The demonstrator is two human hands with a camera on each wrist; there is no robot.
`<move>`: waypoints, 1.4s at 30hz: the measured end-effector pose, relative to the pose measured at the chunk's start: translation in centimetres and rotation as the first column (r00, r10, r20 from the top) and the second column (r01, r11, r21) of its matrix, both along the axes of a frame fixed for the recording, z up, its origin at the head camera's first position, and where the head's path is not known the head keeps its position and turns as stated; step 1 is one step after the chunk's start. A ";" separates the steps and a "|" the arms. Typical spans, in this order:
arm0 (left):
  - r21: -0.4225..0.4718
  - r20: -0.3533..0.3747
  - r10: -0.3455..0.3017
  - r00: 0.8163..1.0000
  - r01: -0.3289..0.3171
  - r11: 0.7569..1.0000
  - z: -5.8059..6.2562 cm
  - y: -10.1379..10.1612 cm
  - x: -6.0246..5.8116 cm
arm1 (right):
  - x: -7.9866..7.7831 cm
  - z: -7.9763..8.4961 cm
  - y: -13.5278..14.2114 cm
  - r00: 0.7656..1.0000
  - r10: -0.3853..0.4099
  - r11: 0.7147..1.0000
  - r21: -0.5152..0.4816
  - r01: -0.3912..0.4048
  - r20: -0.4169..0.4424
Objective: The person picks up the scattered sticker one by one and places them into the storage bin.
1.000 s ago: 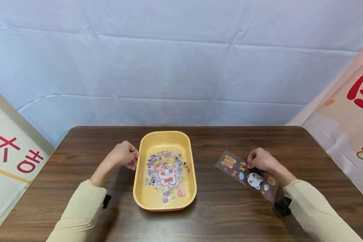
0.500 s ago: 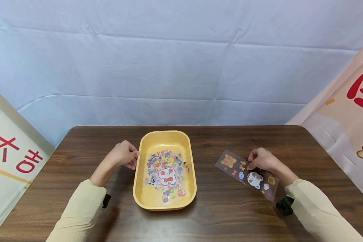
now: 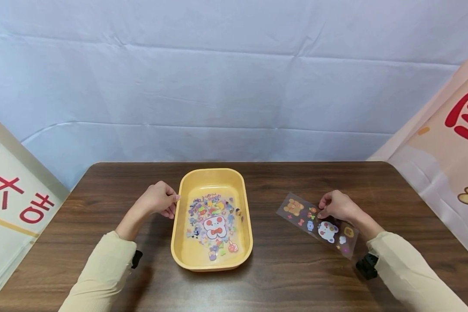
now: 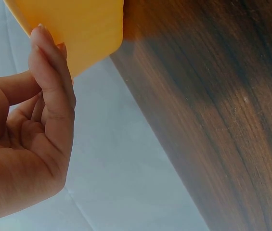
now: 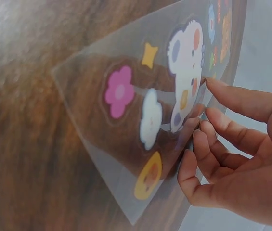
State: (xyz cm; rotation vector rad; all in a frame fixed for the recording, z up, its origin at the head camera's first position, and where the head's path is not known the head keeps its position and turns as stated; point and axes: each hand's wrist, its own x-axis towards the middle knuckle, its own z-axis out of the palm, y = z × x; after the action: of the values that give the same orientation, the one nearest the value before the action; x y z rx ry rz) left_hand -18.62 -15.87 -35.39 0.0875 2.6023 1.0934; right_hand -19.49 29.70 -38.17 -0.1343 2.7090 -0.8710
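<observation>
In the head view, my left hand (image 3: pixel 157 200) holds the left rim of a yellow tray (image 3: pixel 177 242), thumb on the rim and fingers outside it. The left wrist view shows those fingers (image 4: pixel 54 91) against the yellow wall. Inside the tray lie colourful small stickers, with a white rabbit-like figure (image 3: pixel 215 226) among them. To the right, my right hand (image 3: pixel 337 206) pinches the far long edge of a clear sticker sheet (image 3: pixel 317 223). A bear, a white animal, a cloud and flowers are printed on it. In the right wrist view, the fingertips meet at the sheet's edge (image 5: pixel 126 211).
Both things are on a dark wood-grain table (image 3: pixel 281 281). A pale cloth backdrop (image 3: pixel 234 86) hangs behind its far edge. Printed banners with red characters stand at the left (image 3: pixel 19 208) and right (image 3: pixel 452 130).
My right hand's fingers have shifted slightly at the sheet's edge. The left hand and the tray stay where they were.
</observation>
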 end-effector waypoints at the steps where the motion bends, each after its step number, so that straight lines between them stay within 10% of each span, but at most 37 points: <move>1: 0.000 -0.001 0.000 1.000 0.000 1.000 0.0 0.0 0.0 | 0.0 0.0 0.0 1.000 -0.001 1.000 0.002 0.001 0.000; 42: 0.005 0.009 0.003 1.000 -0.003 1.000 0.2 0.0 0.1 | 0.1 -0.1 -0.6 0.999 0.032 0.999 0.033 -0.031 -0.035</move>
State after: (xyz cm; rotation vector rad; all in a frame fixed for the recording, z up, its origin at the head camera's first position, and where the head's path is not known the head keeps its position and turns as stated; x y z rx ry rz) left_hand -18.50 -15.85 -35.24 0.0801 2.5927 1.0987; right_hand -19.40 29.13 -38.28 -0.1865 2.7450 -0.8232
